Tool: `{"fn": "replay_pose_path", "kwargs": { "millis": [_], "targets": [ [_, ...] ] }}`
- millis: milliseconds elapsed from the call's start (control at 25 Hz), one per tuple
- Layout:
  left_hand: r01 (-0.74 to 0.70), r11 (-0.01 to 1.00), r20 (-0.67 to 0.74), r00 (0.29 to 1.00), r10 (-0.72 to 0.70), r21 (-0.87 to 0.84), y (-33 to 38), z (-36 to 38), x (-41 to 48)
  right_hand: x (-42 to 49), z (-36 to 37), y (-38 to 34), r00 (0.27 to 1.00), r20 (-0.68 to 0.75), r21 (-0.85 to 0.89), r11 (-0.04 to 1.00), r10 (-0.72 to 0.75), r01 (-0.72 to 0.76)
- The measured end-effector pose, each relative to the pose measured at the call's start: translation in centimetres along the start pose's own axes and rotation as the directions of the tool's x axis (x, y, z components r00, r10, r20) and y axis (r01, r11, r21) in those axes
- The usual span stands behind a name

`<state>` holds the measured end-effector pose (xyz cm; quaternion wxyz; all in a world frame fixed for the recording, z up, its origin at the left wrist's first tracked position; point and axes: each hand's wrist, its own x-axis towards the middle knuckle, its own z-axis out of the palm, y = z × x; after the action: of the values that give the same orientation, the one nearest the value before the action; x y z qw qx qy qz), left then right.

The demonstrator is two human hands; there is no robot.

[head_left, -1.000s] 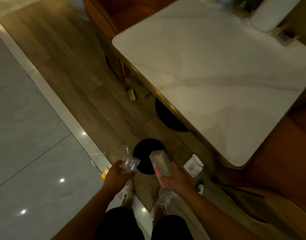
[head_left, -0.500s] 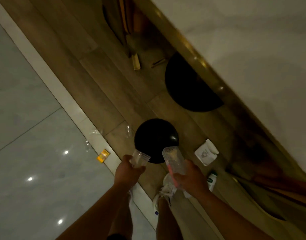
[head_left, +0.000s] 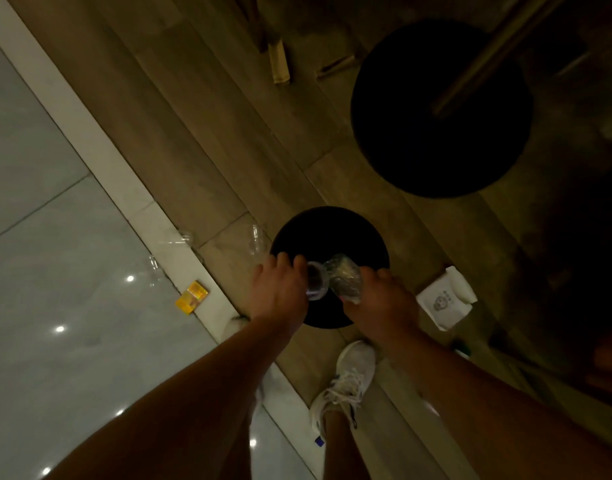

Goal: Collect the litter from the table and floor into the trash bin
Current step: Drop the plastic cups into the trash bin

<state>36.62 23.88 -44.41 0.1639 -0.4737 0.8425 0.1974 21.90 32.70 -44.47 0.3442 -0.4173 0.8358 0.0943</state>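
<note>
A round black trash bin (head_left: 327,230) stands on the wood floor in front of my feet. My left hand (head_left: 278,294) holds a small clear plastic cup (head_left: 316,284) over the bin's mouth, tipped toward the right. My right hand (head_left: 380,299) grips a clear crinkled plastic cup (head_left: 344,277), tilted over the bin as well. The two cups touch each other above the opening. On the floor lie a white paper bag (head_left: 443,303) right of the bin, a yellow packet (head_left: 191,296) to the left, and clear plastic wrap (head_left: 254,239) beside the bin.
A large black round table base (head_left: 439,109) sits at the upper right. Two small wooden pieces (head_left: 278,62) lie on the floor above. A small green-and-white item (head_left: 462,348) lies near the paper bag. My white shoe (head_left: 346,382) stands below the bin. Pale glossy tiles (head_left: 55,237) cover the left.
I have bent lower toward the floor. Both hands moved forward over the bin and tipped their cups toward its opening, bringing the cups together. The table top has left the view.
</note>
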Motion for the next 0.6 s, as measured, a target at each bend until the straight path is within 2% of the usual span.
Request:
{"fn": "replay_pose_path", "kwargs": {
  "millis": [120, 240, 440, 600],
  "targets": [
    [-0.099, 0.989, 0.007, 0.995, 0.099, 0.108, 0.2, 1.3, 1.3, 1.5, 1.4, -0.1, 0.996, -0.036, -0.124, 0.990, -0.076, 0.071],
    [-0.128, 0.978, 0.040, 0.992, 0.123, 0.167, 0.0, 2.3, 1.5, 2.0, 2.5, 0.1, 0.989, -0.058, -0.188, 0.974, -0.139, 0.126],
    [-0.152, 0.963, 0.045, 0.988, 0.146, 0.221, 0.1, 3.1, 1.4, 2.2, 2.8, 0.3, 0.982, -0.019, -0.201, 0.963, -0.187, 0.180],
    [-0.150, 0.968, 0.057, 0.988, 0.142, 0.202, 0.3, 2.9, 0.9, 1.6, 2.1, 0.4, 0.977, -0.015, -0.152, 0.967, -0.212, 0.207]
  ]
}}
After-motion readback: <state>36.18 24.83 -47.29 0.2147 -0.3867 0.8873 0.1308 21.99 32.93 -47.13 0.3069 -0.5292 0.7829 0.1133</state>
